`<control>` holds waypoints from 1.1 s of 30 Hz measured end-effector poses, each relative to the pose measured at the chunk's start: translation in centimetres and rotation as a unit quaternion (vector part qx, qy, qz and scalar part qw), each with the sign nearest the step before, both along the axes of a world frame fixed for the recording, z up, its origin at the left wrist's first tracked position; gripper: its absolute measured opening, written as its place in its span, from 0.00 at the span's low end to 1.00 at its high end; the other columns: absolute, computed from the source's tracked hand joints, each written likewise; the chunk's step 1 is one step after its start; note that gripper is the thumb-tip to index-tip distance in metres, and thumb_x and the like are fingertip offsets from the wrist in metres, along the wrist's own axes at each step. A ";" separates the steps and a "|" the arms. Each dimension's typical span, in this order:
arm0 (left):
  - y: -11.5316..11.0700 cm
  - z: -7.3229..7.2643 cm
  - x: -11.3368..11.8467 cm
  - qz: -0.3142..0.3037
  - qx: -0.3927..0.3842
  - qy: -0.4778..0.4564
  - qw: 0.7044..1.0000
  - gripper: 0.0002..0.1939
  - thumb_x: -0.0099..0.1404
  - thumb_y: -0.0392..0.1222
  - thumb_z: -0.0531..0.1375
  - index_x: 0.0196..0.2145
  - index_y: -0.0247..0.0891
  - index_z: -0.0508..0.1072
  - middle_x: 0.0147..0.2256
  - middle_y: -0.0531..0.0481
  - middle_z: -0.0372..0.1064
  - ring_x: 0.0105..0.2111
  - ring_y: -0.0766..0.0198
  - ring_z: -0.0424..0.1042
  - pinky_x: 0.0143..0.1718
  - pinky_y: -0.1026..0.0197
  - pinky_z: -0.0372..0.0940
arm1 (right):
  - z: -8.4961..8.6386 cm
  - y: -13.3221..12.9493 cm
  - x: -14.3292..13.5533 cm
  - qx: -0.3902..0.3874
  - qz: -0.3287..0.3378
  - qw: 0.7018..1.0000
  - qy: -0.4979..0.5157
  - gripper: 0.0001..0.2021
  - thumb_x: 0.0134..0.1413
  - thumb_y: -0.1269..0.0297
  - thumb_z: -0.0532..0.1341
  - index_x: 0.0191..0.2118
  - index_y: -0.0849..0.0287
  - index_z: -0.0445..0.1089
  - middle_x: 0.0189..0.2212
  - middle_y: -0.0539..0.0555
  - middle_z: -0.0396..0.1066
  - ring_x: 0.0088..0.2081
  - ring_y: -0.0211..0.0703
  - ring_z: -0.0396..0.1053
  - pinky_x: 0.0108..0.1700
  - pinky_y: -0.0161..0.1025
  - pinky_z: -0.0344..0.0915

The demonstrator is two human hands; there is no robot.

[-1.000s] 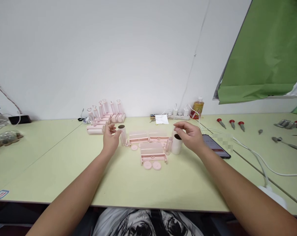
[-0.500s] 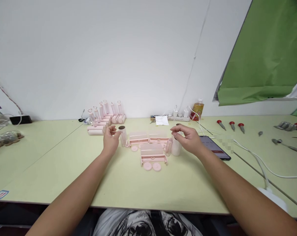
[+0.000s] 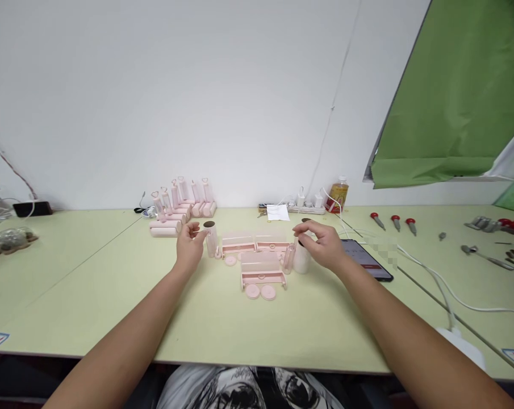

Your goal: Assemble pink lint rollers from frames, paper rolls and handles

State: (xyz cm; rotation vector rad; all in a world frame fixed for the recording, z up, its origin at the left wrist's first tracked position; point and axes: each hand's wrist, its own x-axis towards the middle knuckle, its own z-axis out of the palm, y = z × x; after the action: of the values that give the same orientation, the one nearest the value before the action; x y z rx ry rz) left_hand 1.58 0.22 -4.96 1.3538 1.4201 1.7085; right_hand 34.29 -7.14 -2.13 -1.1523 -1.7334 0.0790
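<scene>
My left hand [image 3: 190, 244] is beside an upright white paper roll [image 3: 211, 241] with a dark hollow top; thumb and fingers are slightly apart and the thumb tip is at the roll's rim. My right hand [image 3: 322, 243] hovers with bent, parted fingers over another white roll [image 3: 301, 261], partly covering it. Whether it touches the roll is unclear. A small pink clear-walled tube [image 3: 288, 258] stands beside that roll. Between my hands lie several pink cases with clear covers, the nearest case [image 3: 263, 277] lying open. Before it are two round pink caps [image 3: 252, 292], and another cap [image 3: 230, 261] lies farther left.
Several pink lint rollers [image 3: 165, 228] with upright handles stand at the back left. At right lie a phone [image 3: 367, 261], white cables and red-ended tools [image 3: 395, 222]. A power strip [image 3: 308, 209] and a bottle [image 3: 338, 194] stand by the wall.
The view has shifted slightly. My left thumb and fingers have drawn a little closer together. My right hand stays over its roll, and the pink parts keep their places.
</scene>
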 end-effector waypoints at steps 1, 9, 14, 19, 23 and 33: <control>0.0 0.0 0.0 0.000 -0.003 0.000 1.000 0.18 0.51 0.43 0.64 0.41 0.38 0.70 0.39 0.49 0.67 0.36 0.63 0.68 0.41 0.58 0.64 | -0.1 0.1 0.1 0.018 -0.014 0.999 0.032 0.09 0.48 0.70 0.57 0.33 0.57 0.74 0.29 0.52 0.75 0.34 0.44 0.72 0.36 0.40 0.67; -0.1 0.1 0.1 -0.004 0.007 0.002 1.000 0.17 0.51 0.43 0.63 0.39 0.38 0.71 0.39 0.49 0.68 0.36 0.63 0.68 0.40 0.59 0.64 | -0.4 0.5 0.4 0.090 -0.066 0.984 0.141 0.06 0.49 0.69 0.57 0.30 0.57 0.72 0.26 0.50 0.74 0.31 0.43 0.71 0.38 0.40 0.68; 0.1 -0.1 -0.1 -0.016 0.005 0.017 1.000 0.13 0.51 0.42 0.62 0.36 0.38 0.73 0.36 0.49 0.71 0.34 0.62 0.69 0.35 0.61 0.63 | -0.5 0.6 0.3 0.037 -0.067 0.988 0.131 0.06 0.49 0.67 0.58 0.31 0.58 0.73 0.28 0.51 0.74 0.33 0.44 0.72 0.38 0.41 0.68; 0.0 -0.2 -0.1 -0.015 0.013 0.033 0.999 0.10 0.52 0.43 0.61 0.33 0.38 0.75 0.33 0.49 0.72 0.31 0.62 0.69 0.32 0.61 0.63 | -0.3 0.5 0.1 -0.020 -0.054 0.992 0.108 0.07 0.49 0.64 0.59 0.32 0.58 0.74 0.30 0.52 0.75 0.33 0.45 0.72 0.36 0.41 0.68; -0.1 0.0 0.0 -0.013 0.011 0.034 0.999 0.09 0.52 0.43 0.62 0.32 0.38 0.75 0.31 0.50 0.71 0.30 0.62 0.68 0.32 0.62 0.63 | -0.2 0.4 0.3 -0.036 -0.028 0.997 0.059 0.08 0.49 0.64 0.58 0.34 0.58 0.74 0.32 0.53 0.75 0.36 0.46 0.72 0.40 0.42 0.67; -1.2 0.4 0.2 0.028 0.131 0.180 0.975 0.08 0.56 0.42 0.59 0.34 0.39 0.74 0.37 0.48 0.67 0.39 0.58 0.68 0.42 0.55 0.65 | 1.5 -0.6 0.8 -0.152 -0.028 0.984 -0.091 0.12 0.51 0.62 0.58 0.41 0.56 0.74 0.41 0.55 0.75 0.41 0.47 0.70 0.37 0.40 0.65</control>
State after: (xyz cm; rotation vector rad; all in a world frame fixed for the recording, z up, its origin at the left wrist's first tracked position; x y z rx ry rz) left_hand 1.74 -0.98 -4.59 1.8610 1.4693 1.8001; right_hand 35.06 -7.69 -0.59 -1.4675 -1.8937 0.2158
